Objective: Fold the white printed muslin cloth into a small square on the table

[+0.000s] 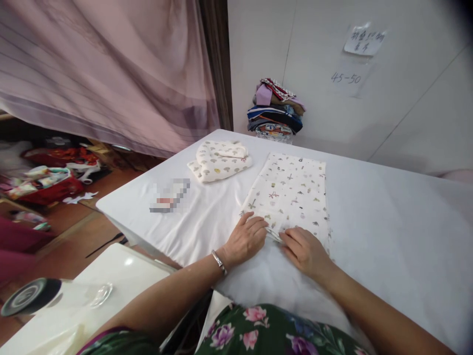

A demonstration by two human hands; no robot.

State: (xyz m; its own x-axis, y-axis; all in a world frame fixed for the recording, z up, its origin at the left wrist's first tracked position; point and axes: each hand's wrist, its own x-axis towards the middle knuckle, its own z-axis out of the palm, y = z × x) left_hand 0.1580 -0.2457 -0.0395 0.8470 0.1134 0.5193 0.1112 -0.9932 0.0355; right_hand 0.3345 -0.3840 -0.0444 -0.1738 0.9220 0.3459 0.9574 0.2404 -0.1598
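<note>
A white printed cloth (293, 190), folded into a long rectangle, lies flat on the white-covered table (384, 222). My left hand (246, 239), with a silver bracelet at its wrist, rests with fingers spread on the cloth's near left corner. At the near edge, my right hand (305, 249) pinches the cloth's rim between thumb and fingers. A small fold of the rim shows between the two hands. Further back on the left sits a second folded cloth (221, 160) with a mushroom-like print, touched by neither hand.
A pixelated flat object (170, 195) lies on the table's left part. Folded clothes (275, 111) are stacked by the wall behind. At lower left, a white surface (121, 276) holds a dark-lidded clear container (33, 296). A pink curtain (129, 64) hangs at left.
</note>
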